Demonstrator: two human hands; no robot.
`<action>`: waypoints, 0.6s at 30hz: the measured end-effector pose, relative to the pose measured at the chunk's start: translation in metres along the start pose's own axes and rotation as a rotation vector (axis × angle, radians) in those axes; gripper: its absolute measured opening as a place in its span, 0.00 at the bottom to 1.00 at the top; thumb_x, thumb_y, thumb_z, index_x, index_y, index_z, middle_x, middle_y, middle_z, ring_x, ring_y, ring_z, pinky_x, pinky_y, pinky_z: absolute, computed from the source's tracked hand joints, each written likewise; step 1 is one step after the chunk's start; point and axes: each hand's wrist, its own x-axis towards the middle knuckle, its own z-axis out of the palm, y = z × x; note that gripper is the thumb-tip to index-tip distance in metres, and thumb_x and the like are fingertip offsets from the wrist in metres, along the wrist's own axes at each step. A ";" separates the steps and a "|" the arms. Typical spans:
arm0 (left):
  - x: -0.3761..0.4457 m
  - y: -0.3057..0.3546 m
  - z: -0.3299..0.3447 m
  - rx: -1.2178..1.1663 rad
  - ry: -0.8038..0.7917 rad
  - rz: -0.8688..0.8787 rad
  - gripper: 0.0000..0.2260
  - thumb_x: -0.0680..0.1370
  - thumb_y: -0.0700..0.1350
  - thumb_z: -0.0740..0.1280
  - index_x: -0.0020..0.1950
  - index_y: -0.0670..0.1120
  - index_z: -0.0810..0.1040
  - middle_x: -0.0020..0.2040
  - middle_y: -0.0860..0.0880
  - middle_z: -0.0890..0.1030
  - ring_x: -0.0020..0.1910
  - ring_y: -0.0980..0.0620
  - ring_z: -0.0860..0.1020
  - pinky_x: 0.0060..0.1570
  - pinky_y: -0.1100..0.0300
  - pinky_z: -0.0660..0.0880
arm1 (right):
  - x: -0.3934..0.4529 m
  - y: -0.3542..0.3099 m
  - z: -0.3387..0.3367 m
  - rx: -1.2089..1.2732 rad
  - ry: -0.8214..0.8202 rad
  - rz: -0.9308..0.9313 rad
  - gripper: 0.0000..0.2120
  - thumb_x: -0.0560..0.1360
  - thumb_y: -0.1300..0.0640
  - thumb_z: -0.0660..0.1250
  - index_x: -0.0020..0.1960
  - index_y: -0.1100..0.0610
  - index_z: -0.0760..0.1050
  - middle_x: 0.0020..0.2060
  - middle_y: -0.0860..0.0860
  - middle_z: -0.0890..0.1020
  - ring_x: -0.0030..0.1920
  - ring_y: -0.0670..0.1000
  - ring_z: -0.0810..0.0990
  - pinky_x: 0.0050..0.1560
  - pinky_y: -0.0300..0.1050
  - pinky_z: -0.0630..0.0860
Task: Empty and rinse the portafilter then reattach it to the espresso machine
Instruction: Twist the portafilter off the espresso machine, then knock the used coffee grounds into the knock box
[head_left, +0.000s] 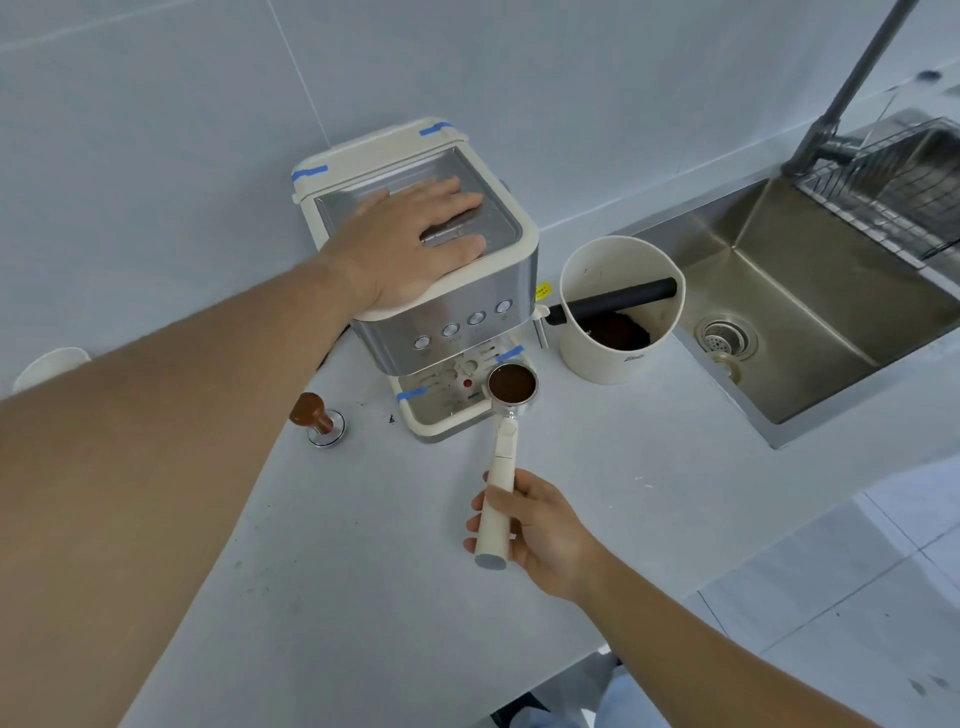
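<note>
The left hand (415, 236) lies flat, fingers spread, on top of the espresso machine (431, 291). The right hand (530, 525) grips the cream handle of the portafilter (511, 387), whose basket, full of dark grounds, hangs just in front of the machine's drip tray. Right of it, the steel sink (810, 312) and faucet (852, 88) are cut off by the frame. A knock box (621, 312) with a black bar stands between machine and sink. A wood-handled tamper (319, 418) sits left; the left forearm half hides a white cup (49, 364).
</note>
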 end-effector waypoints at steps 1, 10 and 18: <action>0.000 0.000 -0.001 0.002 -0.004 -0.004 0.31 0.74 0.69 0.53 0.76 0.62 0.62 0.80 0.57 0.59 0.79 0.57 0.55 0.77 0.45 0.49 | -0.005 -0.003 -0.004 0.001 -0.001 0.002 0.10 0.79 0.66 0.65 0.60 0.63 0.73 0.44 0.59 0.80 0.40 0.57 0.81 0.50 0.62 0.83; -0.002 0.013 -0.008 0.073 -0.059 -0.030 0.27 0.80 0.62 0.55 0.78 0.58 0.58 0.81 0.54 0.55 0.79 0.55 0.52 0.76 0.50 0.45 | -0.048 -0.039 -0.049 0.022 -0.009 -0.014 0.14 0.79 0.66 0.64 0.64 0.64 0.72 0.42 0.60 0.79 0.38 0.57 0.80 0.43 0.55 0.81; -0.004 0.024 -0.012 0.079 -0.107 -0.090 0.26 0.81 0.59 0.55 0.79 0.58 0.56 0.81 0.55 0.53 0.80 0.56 0.49 0.76 0.50 0.42 | -0.074 -0.091 -0.089 -0.015 -0.023 -0.064 0.13 0.80 0.65 0.63 0.64 0.63 0.73 0.40 0.58 0.79 0.36 0.55 0.78 0.37 0.51 0.79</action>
